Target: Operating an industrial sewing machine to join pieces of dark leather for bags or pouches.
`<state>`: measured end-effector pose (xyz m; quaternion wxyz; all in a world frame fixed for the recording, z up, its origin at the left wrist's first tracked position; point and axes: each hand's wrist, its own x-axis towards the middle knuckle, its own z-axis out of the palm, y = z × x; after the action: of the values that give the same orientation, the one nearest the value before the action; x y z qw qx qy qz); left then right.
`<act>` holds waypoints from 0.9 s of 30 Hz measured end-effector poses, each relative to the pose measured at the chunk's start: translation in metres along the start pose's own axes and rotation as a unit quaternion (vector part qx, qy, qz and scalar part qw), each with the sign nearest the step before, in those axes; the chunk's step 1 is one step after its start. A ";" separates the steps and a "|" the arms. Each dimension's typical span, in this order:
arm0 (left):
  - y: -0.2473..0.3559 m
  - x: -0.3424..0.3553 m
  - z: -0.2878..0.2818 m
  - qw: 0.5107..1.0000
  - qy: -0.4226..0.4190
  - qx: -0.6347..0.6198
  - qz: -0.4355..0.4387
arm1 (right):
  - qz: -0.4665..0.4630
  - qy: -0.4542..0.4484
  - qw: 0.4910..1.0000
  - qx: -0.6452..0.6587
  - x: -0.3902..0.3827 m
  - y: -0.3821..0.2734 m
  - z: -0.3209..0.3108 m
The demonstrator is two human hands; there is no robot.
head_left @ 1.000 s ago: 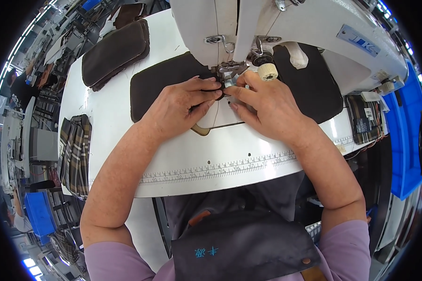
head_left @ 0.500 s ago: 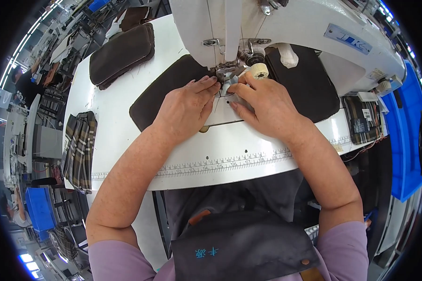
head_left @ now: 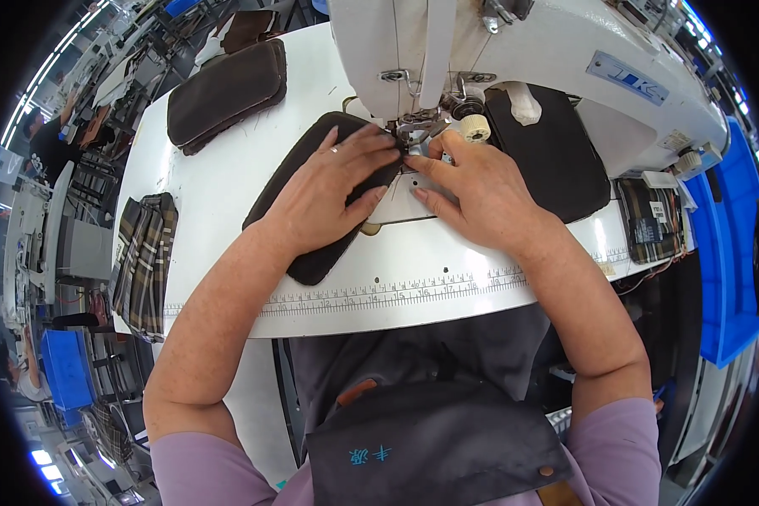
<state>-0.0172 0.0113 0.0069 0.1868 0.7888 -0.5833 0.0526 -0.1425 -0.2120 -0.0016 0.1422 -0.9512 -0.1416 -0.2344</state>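
Observation:
A dark brown padded piece with rounded corners (head_left: 314,263) lies slantwise on the white sewing table, its far right edge at the needle area of a white sewing machine (head_left: 557,42). My left hand (head_left: 316,190) rests flat on this piece, fingers spread and slightly blurred, a ring on one finger. On the other side of the presser foot (head_left: 406,135) is my right hand (head_left: 489,185). Its index fingertip meets the piece's edge beside the foot; the thumb is apart, over the metal plate, and the other fingers curl under. The needle tip is hidden.
Another dark brown piece (head_left: 548,160) lies under the machine arm at the right. Stacked brown pieces (head_left: 228,93) sit at the far left. Folded plaid cloth (head_left: 146,266) is at the left edge, more plaid pieces (head_left: 652,221) at the right. Blue bins (head_left: 729,253) stand beyond the table.
The brown piece has turned, its near end swinging toward me. My left hand has shifted left with its fingers spread wider. The right hand stays almost in place.

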 end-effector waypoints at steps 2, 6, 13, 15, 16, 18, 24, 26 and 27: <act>0.001 -0.001 0.002 0.998 -0.003 -0.051 -0.021 | -0.002 -0.002 1.000 0.008 0.001 -0.001 0.000; 0.026 -0.006 0.012 0.997 -0.026 0.004 -0.075 | -0.011 -0.007 1.000 0.010 -0.001 -0.002 0.000; 0.034 -0.007 0.019 0.995 -0.003 0.025 -0.099 | 0.006 -0.019 1.000 0.014 0.002 -0.005 -0.003; 0.037 -0.005 0.021 0.994 0.003 0.037 -0.104 | 0.014 -0.028 0.999 0.017 0.001 -0.005 -0.002; 0.038 -0.003 0.021 0.993 0.005 0.038 -0.108 | 0.011 -0.019 1.000 0.014 0.000 -0.004 -0.001; 0.036 0.000 0.022 0.993 0.007 0.041 -0.111 | 0.007 -0.009 1.000 0.011 0.000 -0.002 -0.001; 0.033 0.008 0.027 0.987 0.033 0.084 -0.133 | 0.006 -0.010 1.000 0.017 0.001 -0.002 -0.001; 0.030 0.007 0.027 0.990 0.030 0.075 -0.117 | 0.006 -0.001 1.000 0.011 -0.001 -0.002 0.000; 0.028 0.007 0.027 0.990 0.031 0.076 -0.117 | 0.005 0.000 1.000 0.011 -0.001 -0.002 0.000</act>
<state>-0.0450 -0.0117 -0.0097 0.1491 0.8615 -0.4752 0.0988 -0.1441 -0.2100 -0.0013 0.1539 -0.9504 -0.1392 -0.2316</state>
